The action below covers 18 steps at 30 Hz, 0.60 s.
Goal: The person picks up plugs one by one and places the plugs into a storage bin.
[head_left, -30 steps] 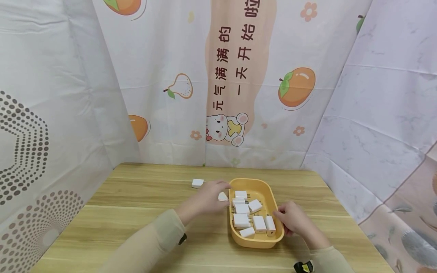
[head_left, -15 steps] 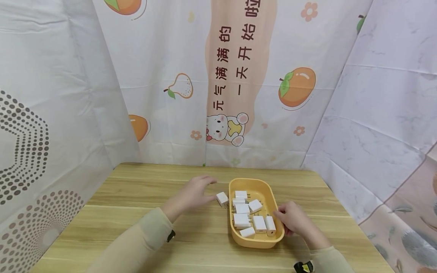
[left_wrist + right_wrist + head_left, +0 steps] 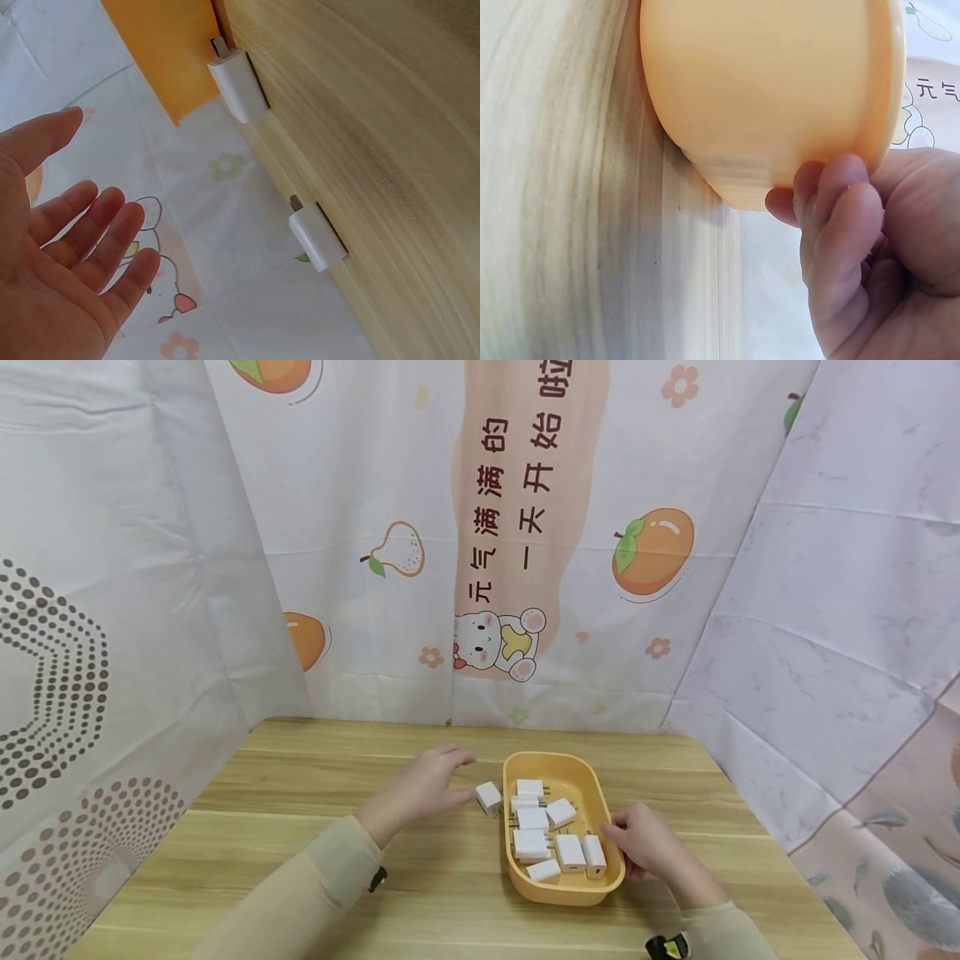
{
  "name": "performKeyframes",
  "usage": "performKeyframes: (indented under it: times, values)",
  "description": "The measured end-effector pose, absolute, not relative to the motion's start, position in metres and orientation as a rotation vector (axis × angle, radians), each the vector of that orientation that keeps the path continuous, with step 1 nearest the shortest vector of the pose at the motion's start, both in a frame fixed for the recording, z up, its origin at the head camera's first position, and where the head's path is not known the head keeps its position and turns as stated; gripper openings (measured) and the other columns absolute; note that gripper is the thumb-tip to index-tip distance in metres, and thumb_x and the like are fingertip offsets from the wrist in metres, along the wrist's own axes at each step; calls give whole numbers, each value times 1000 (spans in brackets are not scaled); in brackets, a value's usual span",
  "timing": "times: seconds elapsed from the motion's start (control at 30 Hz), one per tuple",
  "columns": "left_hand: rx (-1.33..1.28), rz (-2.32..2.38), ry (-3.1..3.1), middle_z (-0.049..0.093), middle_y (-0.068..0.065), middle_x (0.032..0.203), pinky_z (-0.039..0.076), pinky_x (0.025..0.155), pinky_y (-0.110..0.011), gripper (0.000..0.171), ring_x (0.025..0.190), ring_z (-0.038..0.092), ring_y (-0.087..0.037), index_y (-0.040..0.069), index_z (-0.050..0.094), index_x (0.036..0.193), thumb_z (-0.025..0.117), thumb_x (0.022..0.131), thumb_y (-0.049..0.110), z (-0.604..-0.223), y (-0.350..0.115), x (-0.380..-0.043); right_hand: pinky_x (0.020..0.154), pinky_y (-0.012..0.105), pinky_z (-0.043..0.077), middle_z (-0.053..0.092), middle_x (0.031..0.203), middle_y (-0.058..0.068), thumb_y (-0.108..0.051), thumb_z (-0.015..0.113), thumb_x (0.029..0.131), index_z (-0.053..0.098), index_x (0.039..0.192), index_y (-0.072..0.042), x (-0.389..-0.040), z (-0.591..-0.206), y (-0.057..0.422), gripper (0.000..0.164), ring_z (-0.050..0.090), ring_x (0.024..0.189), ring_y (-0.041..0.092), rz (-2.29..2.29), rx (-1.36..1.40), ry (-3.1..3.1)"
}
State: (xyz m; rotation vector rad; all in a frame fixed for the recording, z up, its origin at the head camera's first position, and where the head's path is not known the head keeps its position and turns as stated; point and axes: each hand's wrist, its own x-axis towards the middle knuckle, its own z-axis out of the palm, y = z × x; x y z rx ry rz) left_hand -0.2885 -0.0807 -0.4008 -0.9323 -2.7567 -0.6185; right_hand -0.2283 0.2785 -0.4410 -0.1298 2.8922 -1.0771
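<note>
My left hand (image 3: 420, 789) hovers left of a yellow plastic box (image 3: 551, 767), palm bare and fingers loosely spread. A white charger plug (image 3: 489, 796) lies on the table just beyond its thumb, against the box's left side. In the left wrist view, that charger (image 3: 238, 86) and a second white charger (image 3: 318, 238) rest on the wood, apart from the fingers; my hand hides the second one in the head view. My right hand (image 3: 648, 842) grips the box's right rim, fingers (image 3: 851, 217) against the outer wall. Several white chargers (image 3: 532, 818) lie inside the box.
The wooden table (image 3: 315, 777) has a printed curtain (image 3: 360, 693) hanging along its far edge and more cloth on both sides. Inside the box, bare floor shows toward the far end.
My left hand has drawn back left from the charger beside the box, leaving it in full view, and now covers the second charger. The right hand and the box have stayed put.
</note>
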Motion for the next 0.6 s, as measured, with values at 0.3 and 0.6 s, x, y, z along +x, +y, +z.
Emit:
performKeyframes:
  times: [0.3,0.6]
  values:
    - [-852,-628,-2816,61,-5,135,49,102,-43,58,122,59,-24,12,63,136,76,90,43,-414,-75,-299,35,34,48,51,43,1,-13,62,99,62,66,-10,-228,-440,278,33,53,33,14,-1074,-126,2891]
    - [-758,-677,-2893,56,-12,140,49,101,-46,55,124,58,-31,7,64,134,78,89,36,-425,-64,-308,36,35,49,51,43,2,-12,62,99,64,67,-10,-228,-440,278,32,53,33,14,-1071,-119,2888]
